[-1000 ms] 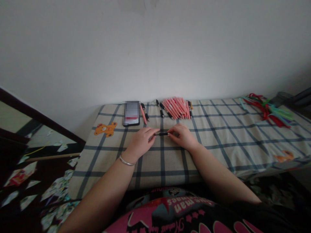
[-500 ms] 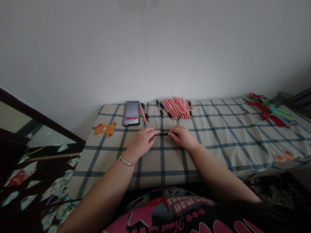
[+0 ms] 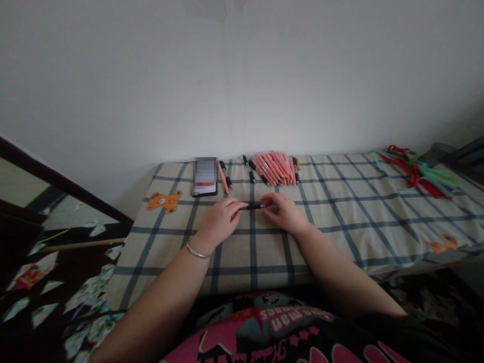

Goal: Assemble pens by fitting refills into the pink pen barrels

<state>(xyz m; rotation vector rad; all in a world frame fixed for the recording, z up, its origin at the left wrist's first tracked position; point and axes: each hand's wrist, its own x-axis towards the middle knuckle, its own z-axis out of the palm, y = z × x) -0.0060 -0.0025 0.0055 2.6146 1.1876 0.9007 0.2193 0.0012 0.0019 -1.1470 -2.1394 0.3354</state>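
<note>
A thin black pen part (image 3: 254,205) lies level between my two hands, just above the checked cloth (image 3: 340,212). My left hand (image 3: 221,220) pinches its left end with closed fingers. My right hand (image 3: 284,212) pinches the right end the same way. Behind my hands, near the wall, lies a heap of pink pens (image 3: 275,168) with several black pieces beside them. One pink pen (image 3: 223,179) lies apart next to a phone (image 3: 204,176).
A bundle of red and green strips (image 3: 418,171) lies at the far right of the cloth. An orange bear print (image 3: 164,201) marks the cloth's left side. Scraps of paper litter the dark floor (image 3: 45,287) at the left. A white wall rises behind.
The hands closed together half a second ago and have drawn slightly apart again, the black part still held between them. Nothing else has moved.
</note>
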